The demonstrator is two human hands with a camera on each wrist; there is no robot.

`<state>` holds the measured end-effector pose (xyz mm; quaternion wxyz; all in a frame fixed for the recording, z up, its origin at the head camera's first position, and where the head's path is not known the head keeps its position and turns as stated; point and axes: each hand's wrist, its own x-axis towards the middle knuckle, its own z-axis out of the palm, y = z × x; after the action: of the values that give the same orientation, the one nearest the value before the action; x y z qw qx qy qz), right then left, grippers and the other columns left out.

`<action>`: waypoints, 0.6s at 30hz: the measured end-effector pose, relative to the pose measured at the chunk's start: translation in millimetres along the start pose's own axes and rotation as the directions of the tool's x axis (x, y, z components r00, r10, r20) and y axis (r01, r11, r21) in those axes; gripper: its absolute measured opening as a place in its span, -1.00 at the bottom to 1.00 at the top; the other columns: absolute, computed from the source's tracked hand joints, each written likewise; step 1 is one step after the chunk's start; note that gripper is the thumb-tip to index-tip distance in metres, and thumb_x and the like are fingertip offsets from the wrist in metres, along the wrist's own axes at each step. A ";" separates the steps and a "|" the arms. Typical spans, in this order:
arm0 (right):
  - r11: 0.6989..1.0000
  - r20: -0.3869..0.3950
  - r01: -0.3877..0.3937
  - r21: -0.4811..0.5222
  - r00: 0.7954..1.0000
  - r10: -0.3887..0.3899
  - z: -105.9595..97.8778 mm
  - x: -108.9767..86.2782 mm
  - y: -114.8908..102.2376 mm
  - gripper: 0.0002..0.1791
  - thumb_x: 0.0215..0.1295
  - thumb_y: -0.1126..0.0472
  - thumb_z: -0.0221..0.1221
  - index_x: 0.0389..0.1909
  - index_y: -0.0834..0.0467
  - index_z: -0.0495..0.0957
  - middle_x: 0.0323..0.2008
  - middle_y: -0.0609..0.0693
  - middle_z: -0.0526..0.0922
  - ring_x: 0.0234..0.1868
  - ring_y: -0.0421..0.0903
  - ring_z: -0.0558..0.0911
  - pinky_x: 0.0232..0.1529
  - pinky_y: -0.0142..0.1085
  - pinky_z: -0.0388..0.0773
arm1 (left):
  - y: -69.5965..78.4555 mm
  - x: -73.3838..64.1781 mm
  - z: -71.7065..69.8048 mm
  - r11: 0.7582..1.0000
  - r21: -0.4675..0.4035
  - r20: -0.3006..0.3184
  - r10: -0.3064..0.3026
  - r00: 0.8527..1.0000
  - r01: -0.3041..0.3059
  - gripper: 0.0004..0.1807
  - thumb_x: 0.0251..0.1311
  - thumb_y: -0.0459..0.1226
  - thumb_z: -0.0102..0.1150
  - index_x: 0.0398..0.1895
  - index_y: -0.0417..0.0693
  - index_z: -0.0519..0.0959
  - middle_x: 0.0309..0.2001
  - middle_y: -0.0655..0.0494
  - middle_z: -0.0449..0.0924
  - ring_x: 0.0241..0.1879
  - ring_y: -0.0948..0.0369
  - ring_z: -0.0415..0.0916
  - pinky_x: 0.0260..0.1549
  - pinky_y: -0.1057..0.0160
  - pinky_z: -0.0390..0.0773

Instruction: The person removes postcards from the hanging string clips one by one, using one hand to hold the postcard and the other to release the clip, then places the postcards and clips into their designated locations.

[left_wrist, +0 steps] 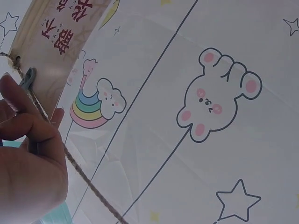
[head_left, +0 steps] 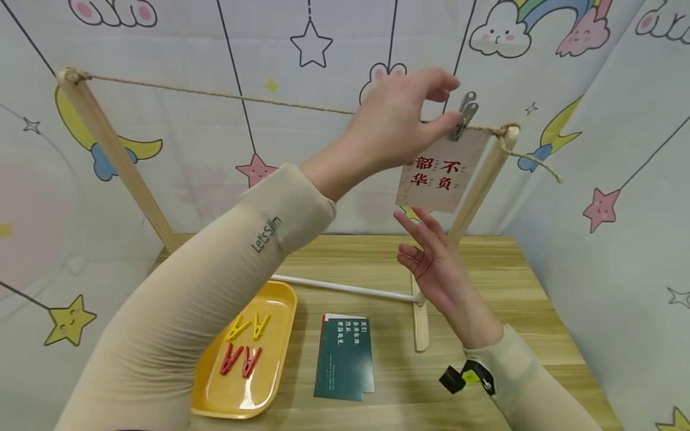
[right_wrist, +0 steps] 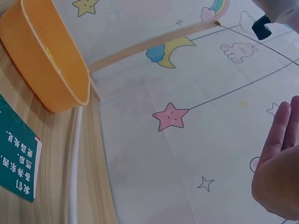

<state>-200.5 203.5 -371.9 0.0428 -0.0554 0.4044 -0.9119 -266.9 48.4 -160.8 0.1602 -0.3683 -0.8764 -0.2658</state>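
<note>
In the head view a pale card (head_left: 439, 170) with red characters hangs from the rope (head_left: 215, 93), held by a metal clip (head_left: 465, 117) near the right post. My left hand (head_left: 396, 117) is raised beside the clip. Its thumb tip reaches the clip's edge, while the other fingers stand apart from the thumb; contact is hard to tell. Just below the card, my right hand (head_left: 433, 263) is lifted with loosely extended fingers and holds nothing. The left wrist view shows the clip (left_wrist: 29, 80) on the rope, close to the fingers.
A yellow tray (head_left: 277, 359) holds yellow clothespins (head_left: 260, 326) and red clothespins (head_left: 250, 362). Right of it, dark green cards (head_left: 345, 359) lie stacked on the wooden table (head_left: 485, 287). Wooden posts (head_left: 118, 155) carry the rope, and a white bar (head_left: 345, 288) runs low between them.
</note>
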 end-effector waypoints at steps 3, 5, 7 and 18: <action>1.000 0.020 0.020 0.005 1.000 -0.020 0.7 1.2 -0.9 -0.69 0.72 0.18 0.02 -0.04 -0.13 0.76 0.26 0.00 0.72 -0.34 -0.17 0.84 -0.18 -0.29 0.77 | 4.0 0.2 -0.2 0.995 -0.095 0.031 -0.039 0.999 0.042 -0.54 0.58 -0.02 0.17 0.44 0.12 0.53 0.30 0.31 0.67 0.07 0.42 0.69 0.33 0.36 0.43; 0.999 0.028 0.034 0.008 0.999 -0.034 1.0 1.1 -2.3 -0.68 0.72 0.17 0.02 -0.11 -0.11 0.75 0.25 0.01 0.73 -0.34 -0.18 0.84 -0.18 -0.30 0.77 | 7.8 0.5 -0.7 0.985 -0.156 0.046 -0.067 0.997 0.073 -0.56 0.58 -0.03 0.17 0.42 0.12 0.55 0.24 0.31 0.70 -0.19 0.33 0.76 -0.06 0.40 0.63; 0.999 0.033 0.040 0.012 0.999 -0.040 1.5 1.1 -3.5 -0.71 0.71 0.17 0.03 -0.12 -0.09 0.73 0.24 0.02 0.73 -0.34 -0.18 0.84 -0.18 -0.30 0.77 | 10.4 0.4 -1.1 0.974 -0.203 0.062 -0.087 0.994 0.098 -0.57 0.58 -0.04 0.18 0.40 0.12 0.55 0.18 0.32 0.73 -0.37 0.27 0.74 -0.35 0.35 0.67; 0.998 0.004 0.063 -0.025 0.998 -0.063 3.5 0.6 -9.1 -0.88 0.70 0.14 0.05 -0.04 -0.02 0.56 0.18 0.00 0.77 -0.42 -0.21 0.81 -0.22 -0.32 0.76 | 16.1 4.5 -1.4 0.922 -0.351 0.110 -0.136 0.985 0.166 -0.60 0.56 -0.06 0.22 0.37 0.16 0.58 0.06 0.32 0.75 -0.51 0.18 0.70 -0.28 0.32 0.64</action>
<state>-201.0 207.0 -362.8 0.0139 -0.0700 0.4137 -0.9076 -258.1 59.5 -151.9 0.0326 -0.3334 -0.8449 -0.4171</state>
